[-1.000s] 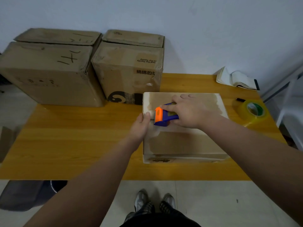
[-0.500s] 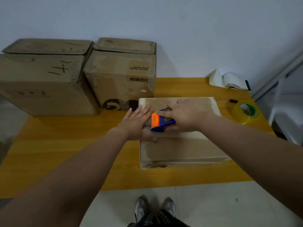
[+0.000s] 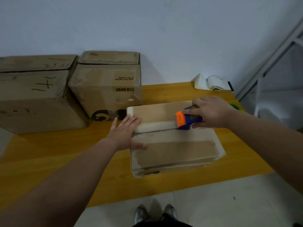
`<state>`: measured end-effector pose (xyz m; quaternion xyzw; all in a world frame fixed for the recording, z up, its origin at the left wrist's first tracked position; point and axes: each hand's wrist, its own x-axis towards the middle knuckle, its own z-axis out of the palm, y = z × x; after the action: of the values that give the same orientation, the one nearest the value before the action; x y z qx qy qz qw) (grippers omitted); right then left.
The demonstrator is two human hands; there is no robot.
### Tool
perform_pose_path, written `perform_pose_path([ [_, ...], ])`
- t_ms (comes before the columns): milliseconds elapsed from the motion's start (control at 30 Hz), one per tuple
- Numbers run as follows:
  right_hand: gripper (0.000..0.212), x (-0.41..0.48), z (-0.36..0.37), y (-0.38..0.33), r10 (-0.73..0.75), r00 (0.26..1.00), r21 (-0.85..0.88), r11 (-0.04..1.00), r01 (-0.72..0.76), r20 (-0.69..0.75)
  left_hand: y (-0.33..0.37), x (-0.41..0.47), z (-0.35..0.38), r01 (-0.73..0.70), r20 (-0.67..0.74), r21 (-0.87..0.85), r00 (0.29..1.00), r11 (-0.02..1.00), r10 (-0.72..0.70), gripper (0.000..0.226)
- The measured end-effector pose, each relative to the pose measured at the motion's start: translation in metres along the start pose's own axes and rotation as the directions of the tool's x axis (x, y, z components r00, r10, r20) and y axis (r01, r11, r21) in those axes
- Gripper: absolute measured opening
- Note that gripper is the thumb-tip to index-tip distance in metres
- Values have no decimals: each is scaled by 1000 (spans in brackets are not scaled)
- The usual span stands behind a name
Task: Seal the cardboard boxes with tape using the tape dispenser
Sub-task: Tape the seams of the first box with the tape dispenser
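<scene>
The small box (image 3: pixel 173 151) lies on the yellow wooden surface (image 3: pixel 65 153), a little right of the centre, with its flaps closed. The left hand (image 3: pixel 126 133) rests flat on the left end of its top, fingers straight and holding nothing. The right hand (image 3: pixel 211 112) grips the orange and blue tape dispenser (image 3: pixel 185 119), fingers curled over its body, at the right part of the middle seam. A pale strip of tape (image 3: pixel 155 126) lies along the seam from the left edge to the dispenser.

The box seems light and a bit soft. I think its top can sink under hard pressure and it can slide on the smooth wood, so a flat palm on the lid is the good hold. The dispenser looks like stiff plastic and is best held round its body. The tape is thin and probably wrinkles easily.

At the far left stand two bigger boxes. The middle large box (image 3: pixel 105 89) shows upside-down print ending in "For Family", the characters "绵绵的", and a black round logo. The left large box (image 3: pixel 32 99) has dark handwritten strokes that I cannot read.
</scene>
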<state>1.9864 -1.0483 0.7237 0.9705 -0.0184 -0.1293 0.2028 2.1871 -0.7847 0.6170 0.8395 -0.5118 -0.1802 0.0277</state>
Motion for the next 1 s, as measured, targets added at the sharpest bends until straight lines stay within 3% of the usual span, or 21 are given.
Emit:
perform_pose_path([
  [500, 69, 6, 27, 0, -6, 1000, 107, 994, 4, 18, 8, 1, -5, 22, 33, 17, 999, 1000, -23, 125],
  [600, 70, 7, 30, 0, -19, 1000, 114, 993, 20, -13, 30, 7, -3, 70, -30, 42, 997, 997, -69, 120],
  [667, 69, 6, 30, 0, -29, 999, 135, 990, 33, -27, 58, 17, 1, 32, -78, 113, 997, 993, -23, 118],
  [833, 65, 5, 27, 7, -97, 995, 181, 978, 103, -37, 123, 50, 15, 41, -73, 57, 997, 998, -37, 118],
  [1000, 62, 3, 25, 22, -214, 973, 346, 909, 232, -90, 131, 60, 16, 163, -109, 151, 983, 975, -147, 129],
])
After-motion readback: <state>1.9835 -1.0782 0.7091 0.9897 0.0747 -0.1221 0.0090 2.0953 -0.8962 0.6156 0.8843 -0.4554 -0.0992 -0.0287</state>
